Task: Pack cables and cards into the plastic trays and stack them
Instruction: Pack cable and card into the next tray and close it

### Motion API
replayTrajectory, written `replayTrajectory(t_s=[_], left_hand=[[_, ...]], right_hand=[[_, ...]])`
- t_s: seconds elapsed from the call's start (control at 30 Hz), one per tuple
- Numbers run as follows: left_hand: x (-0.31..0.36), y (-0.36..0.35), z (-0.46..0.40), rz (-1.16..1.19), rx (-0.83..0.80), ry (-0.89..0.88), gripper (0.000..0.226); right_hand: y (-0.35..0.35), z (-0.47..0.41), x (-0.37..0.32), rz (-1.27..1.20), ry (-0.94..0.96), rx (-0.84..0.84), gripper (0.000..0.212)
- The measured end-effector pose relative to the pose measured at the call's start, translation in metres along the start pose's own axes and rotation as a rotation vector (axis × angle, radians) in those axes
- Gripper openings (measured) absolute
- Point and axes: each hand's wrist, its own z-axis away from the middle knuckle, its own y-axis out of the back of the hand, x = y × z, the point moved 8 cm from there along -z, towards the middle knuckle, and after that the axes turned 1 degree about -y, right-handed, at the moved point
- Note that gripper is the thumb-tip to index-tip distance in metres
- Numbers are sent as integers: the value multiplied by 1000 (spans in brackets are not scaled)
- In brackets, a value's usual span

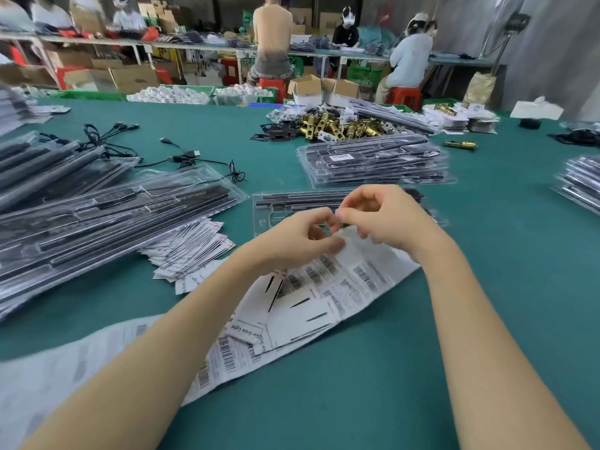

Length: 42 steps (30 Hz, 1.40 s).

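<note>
Hands [341,222] pinching label sheet [354,274] above tray [266,209]

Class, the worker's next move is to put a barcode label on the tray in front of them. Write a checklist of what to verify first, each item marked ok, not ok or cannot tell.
1. Label peeled free of the barcode label sheet: cannot tell; fingers hide it.
2. Both hands on the sheet's top edge, left hand and right hand: ok.
3. Open plastic tray within reach: ok, just beyond the hands.
4. Tray holds its cable: cannot tell.
5. Cards nearby: ok, fanned out at left.
6. Stack of filled trays ready behind: ok.
</note>
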Motion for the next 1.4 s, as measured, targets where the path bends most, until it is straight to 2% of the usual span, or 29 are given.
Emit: replayTrajectory(t_s=[0.13, 0.27, 0.37, 0.43, 0.53, 0.63, 0.83, 1.0, 1.17, 1.3, 1.4], left_hand=[[-11, 13, -2, -26, 118, 19, 8], [-24, 24, -1, 51, 163, 81, 9], [-27, 26, -1, 171, 177, 119, 27], [-29, 24, 0, 201, 124, 130, 35], [-30, 20, 4, 229, 32, 115, 35], [-29, 21, 4, 327, 14, 99, 35], [-27, 24, 8, 411, -29, 65, 18], [-28, 23, 6, 493, -51, 56, 20], [-31, 21, 5, 657, 3, 79, 26], [-36, 20, 2, 709, 53, 153, 25], [-35, 17, 0, 751, 64, 178, 35]], right_hand=[[-13, 7, 8, 84, -28, -210, 3], [-10, 7, 14, 106, -21, -248, 14], [-11, 8, 17, 177, -2, -294, 26], [-18, 10, 17, 152, 5, -340, 31], [-19, 8, 12, 112, 42, -305, 27], [-18, 6, 8, 93, 66, -260, 26], [-14, 4, 10, 173, 76, -158, 28], [-1, 3, 7, 138, 115, -91, 17], [-8, 5, 6, 100, 104, -146, 15], [3, 4, 1, 122, 128, -76, 18], [9, 4, 1, 146, 149, -31, 22]])
